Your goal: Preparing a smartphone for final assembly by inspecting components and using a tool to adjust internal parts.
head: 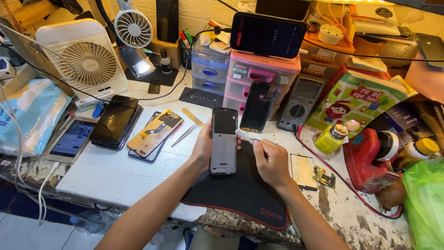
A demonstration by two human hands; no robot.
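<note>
My left hand [202, 147] grips a bare phone frame [224, 141], dark at its upper end and grey below, holding it upright over a black mat with a red edge [240, 190]. My right hand [272, 161] pinches a small white-tipped tool [244, 135], its tip touching the right edge of the frame near the top. A black phone back cover [258, 107] leans against pink drawers just behind. A battery [303, 172] and a small circuit board [323, 176] lie right of the mat.
Stacked screens and phones [114, 122] and tweezers [184, 135] lie to the left. White fans [92, 60] stand at the back left. A multimeter [300, 103], a yellow bottle [331, 138], a red device [370, 159] and a green bag [425, 203] crowd the right.
</note>
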